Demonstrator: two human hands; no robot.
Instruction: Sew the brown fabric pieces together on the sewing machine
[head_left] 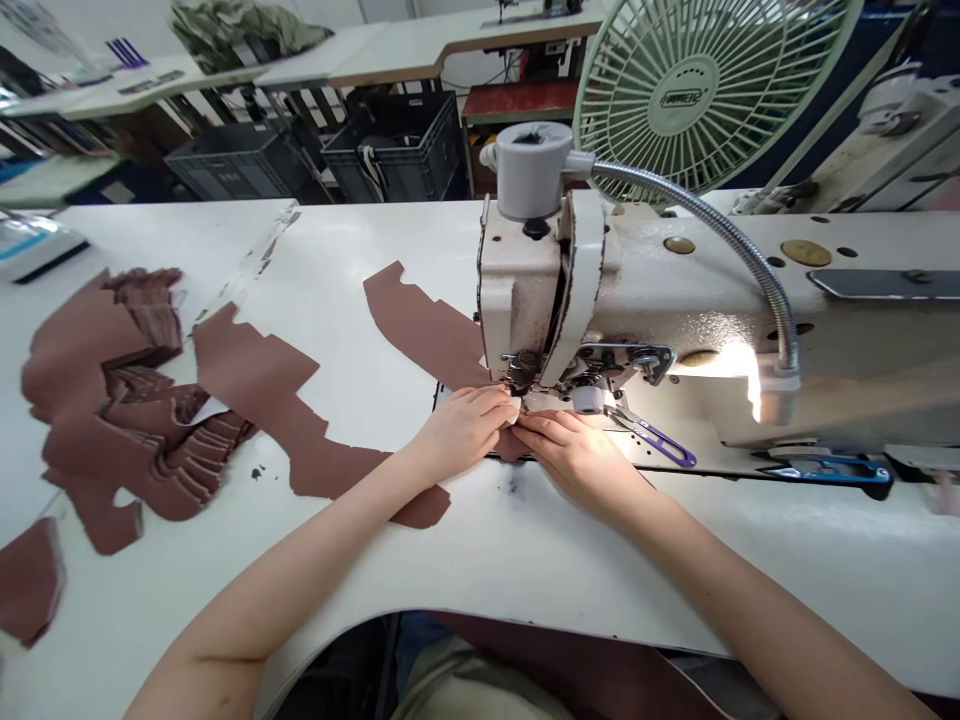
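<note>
A flat brown piece of leather-like material [427, 330] runs under the head of a sewing machine [525, 280], its near end showing between my hands. My left hand [465, 430] is closed at the needle area, fingers bent and pressed onto this piece. From the other side my right hand [574, 455] meets it, its fingers together on the near edge of the same piece. The needle and the seam are mostly hidden by fingers. Under my left forearm lies a second long brown piece [255, 365].
Left on the white table [300, 600] is a pile of brown pieces [90, 370]. Purple-handled thread snips [656, 440] lie right of the needle, blue-handled snips [832, 468] farther right. A lamp [776, 390] and a green fan [682, 95] stand by the machine; grey crates [405, 145] behind.
</note>
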